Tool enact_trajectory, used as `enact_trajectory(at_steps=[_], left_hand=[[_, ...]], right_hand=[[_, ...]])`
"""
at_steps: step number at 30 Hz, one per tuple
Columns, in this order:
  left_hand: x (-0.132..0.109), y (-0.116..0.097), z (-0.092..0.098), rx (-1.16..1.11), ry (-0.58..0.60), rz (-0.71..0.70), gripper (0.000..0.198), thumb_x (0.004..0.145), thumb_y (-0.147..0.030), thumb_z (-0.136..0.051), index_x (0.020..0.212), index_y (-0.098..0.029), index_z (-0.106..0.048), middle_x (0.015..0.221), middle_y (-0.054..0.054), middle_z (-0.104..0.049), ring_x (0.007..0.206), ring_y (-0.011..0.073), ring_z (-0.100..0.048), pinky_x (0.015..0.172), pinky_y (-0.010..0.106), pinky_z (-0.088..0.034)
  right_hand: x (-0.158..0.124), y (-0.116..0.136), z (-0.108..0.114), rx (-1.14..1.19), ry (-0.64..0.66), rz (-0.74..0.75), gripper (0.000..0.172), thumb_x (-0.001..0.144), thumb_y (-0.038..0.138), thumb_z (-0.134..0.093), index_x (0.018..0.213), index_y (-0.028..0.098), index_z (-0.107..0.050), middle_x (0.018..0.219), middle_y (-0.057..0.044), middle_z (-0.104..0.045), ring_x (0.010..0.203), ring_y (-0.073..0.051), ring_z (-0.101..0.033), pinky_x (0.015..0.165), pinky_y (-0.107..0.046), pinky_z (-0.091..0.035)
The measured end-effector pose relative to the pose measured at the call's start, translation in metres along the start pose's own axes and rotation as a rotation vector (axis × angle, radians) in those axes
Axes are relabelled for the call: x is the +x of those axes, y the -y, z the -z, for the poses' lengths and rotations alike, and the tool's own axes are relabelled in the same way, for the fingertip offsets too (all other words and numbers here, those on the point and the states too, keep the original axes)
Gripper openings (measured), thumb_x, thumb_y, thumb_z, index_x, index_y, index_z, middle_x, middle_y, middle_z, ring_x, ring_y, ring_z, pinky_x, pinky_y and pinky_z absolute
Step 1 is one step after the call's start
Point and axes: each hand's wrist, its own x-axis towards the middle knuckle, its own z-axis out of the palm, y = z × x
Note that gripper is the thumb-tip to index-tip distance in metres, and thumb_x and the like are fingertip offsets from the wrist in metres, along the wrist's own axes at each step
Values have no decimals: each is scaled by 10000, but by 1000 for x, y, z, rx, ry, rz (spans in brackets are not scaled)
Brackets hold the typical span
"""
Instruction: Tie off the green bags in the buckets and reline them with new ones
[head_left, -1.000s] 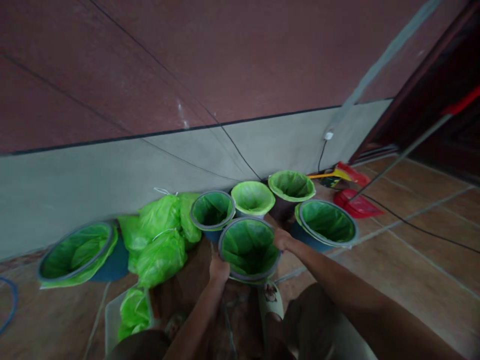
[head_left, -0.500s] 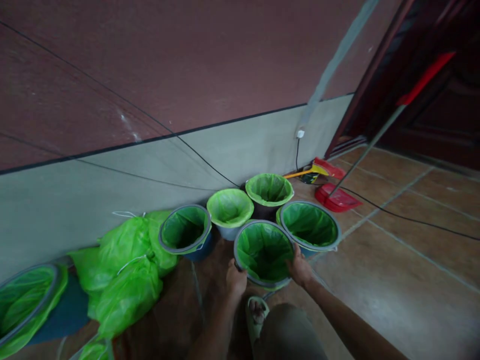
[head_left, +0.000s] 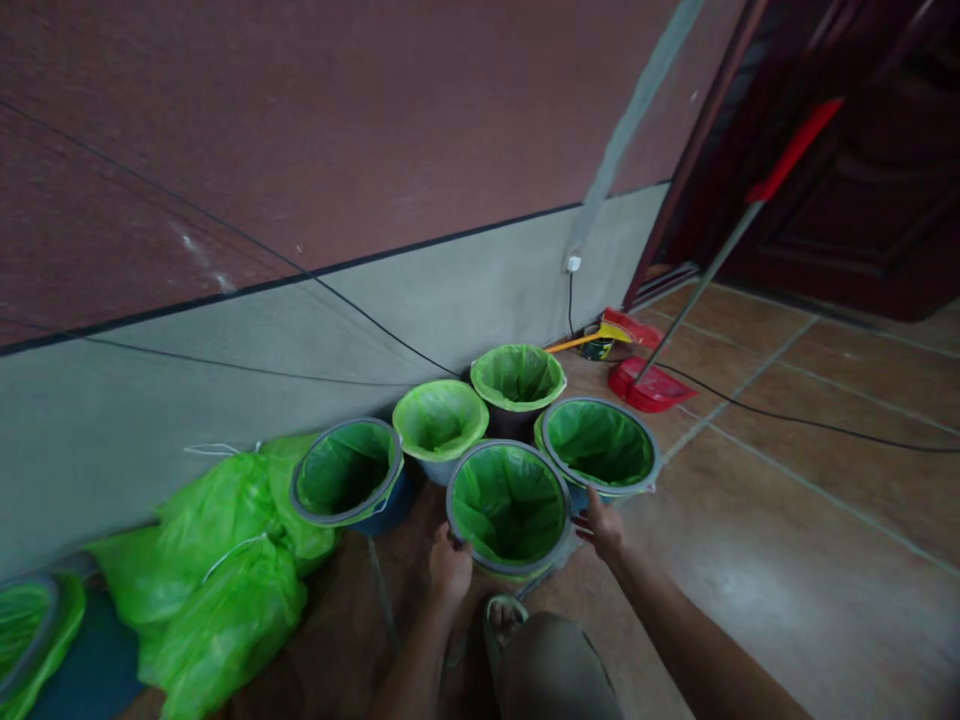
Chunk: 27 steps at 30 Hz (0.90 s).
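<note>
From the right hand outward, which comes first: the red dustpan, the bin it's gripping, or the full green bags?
1. Bin, touched by the right hand, directly in front.
2. Red dustpan, farther back on the right, near the wall.
3. Green bags, far left along the wall.

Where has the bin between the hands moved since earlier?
Yes: the held bin slid right, away from the left grey-rimmed bin, close beside the right grey-rimmed bin.
</note>
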Motion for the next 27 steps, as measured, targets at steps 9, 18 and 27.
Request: enact_trajectory(at_steps=[9,18,27], left_hand=[[3,-8,3,17,69,49,551,843,-156,-593,1380,-127,-474,1022,101,-750,921,186,-719,785,229,-523],[5,-13,6,76,27,37,496,785,-184,-654,1276,-181,-590,966,86,-756,921,241,-717,768,281,-540],[-2,-20,14,29,61,18,506,780,-219,-691,1270,-159,-582,1156,127,-710,1091,228,-665,878,258,-505]], right_hand=[[45,15,1,342,-77,-88,159,937,297,-438,984,191,-546,708,-6,-627,501,-133,-607,561,-280,-546],[35,18,13,248,-34,-18,365,901,497,-452,1068,182,-527,811,-40,-635,629,-160,-659,634,-306,-564],[-8,-19,12,283,-18,-75,285,834,456,-518,973,208,-486,788,-20,-580,624,-144,-628,562,-255,-538]])
